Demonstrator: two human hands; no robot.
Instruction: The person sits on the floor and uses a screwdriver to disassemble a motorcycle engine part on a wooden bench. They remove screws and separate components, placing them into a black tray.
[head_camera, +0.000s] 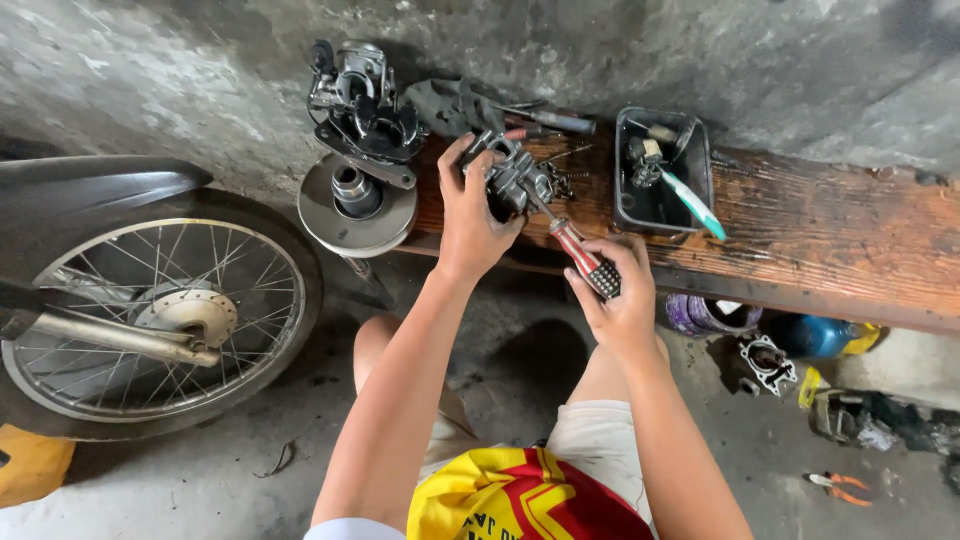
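Observation:
My left hand (466, 213) grips a small grey metal carburettor (515, 180) and steadies it on the worn wooden plank (830, 225). My right hand (618, 290) is closed around the red-and-black handle of a screwdriver (585, 258). Its shaft points up and left, with the tip against the carburettor. Both forearms reach up from the bottom of the head view, over my bare knees.
A round metal pulley disc (357, 205) and a larger engine assembly (362, 100) sit left of the carburettor. A dark plastic tray (662, 170) with small parts and a toothbrush stands on the plank. A motorcycle wheel (150, 310) fills the left. Pliers (838, 487) and parts lie on the floor at right.

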